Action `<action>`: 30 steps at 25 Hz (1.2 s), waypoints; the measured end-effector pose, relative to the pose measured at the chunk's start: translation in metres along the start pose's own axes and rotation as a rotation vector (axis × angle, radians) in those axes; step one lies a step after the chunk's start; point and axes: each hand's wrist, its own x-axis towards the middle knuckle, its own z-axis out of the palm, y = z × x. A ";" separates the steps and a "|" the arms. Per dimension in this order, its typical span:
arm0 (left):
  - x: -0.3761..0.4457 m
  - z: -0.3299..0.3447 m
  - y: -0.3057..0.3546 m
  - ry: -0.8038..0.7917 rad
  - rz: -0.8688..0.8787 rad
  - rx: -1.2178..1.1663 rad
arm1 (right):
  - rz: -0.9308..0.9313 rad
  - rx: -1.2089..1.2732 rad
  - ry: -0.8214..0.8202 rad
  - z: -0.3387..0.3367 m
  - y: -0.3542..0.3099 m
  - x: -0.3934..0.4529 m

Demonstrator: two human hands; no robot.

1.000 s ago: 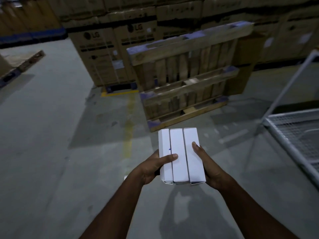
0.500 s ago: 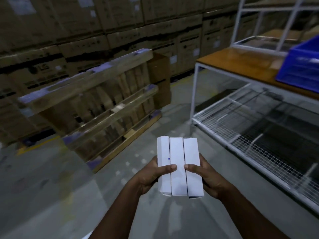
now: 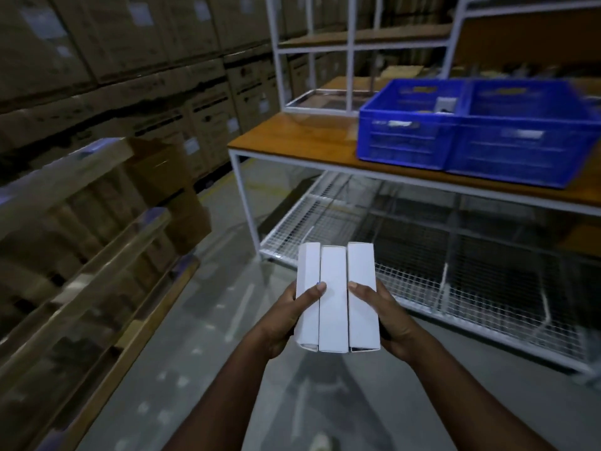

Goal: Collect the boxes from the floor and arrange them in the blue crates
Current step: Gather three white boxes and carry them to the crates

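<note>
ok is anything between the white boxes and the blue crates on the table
Nothing visible blocks the way. The three white boxes, held between the left hand and right hand, face open floor up to the table, and both blue crates stand open-topped.

No lettering on any carton, box or crate is readable.

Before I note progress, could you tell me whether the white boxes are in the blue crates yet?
Not yet: the three white boxes are held side by side between the left hand and right hand, above the floor, apart from the blue crates.
</note>
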 end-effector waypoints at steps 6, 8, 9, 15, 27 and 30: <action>0.117 0.034 0.034 -0.099 0.001 0.021 | -0.130 0.066 0.254 -0.043 -0.056 0.036; 0.150 0.050 0.046 -0.165 -0.006 0.007 | -0.192 0.087 0.413 -0.057 -0.071 0.048; 0.163 0.059 0.053 -0.208 -0.017 0.003 | -0.221 0.091 0.504 -0.065 -0.080 0.052; 0.234 0.127 0.075 -0.409 -0.069 -0.023 | -0.289 0.020 0.859 -0.125 -0.131 0.062; 0.388 0.295 0.164 -0.216 0.158 -0.041 | -0.441 -0.025 0.568 -0.308 -0.256 0.123; 0.429 0.324 0.196 -0.102 0.165 -0.005 | -0.463 -0.050 0.527 -0.347 -0.305 0.148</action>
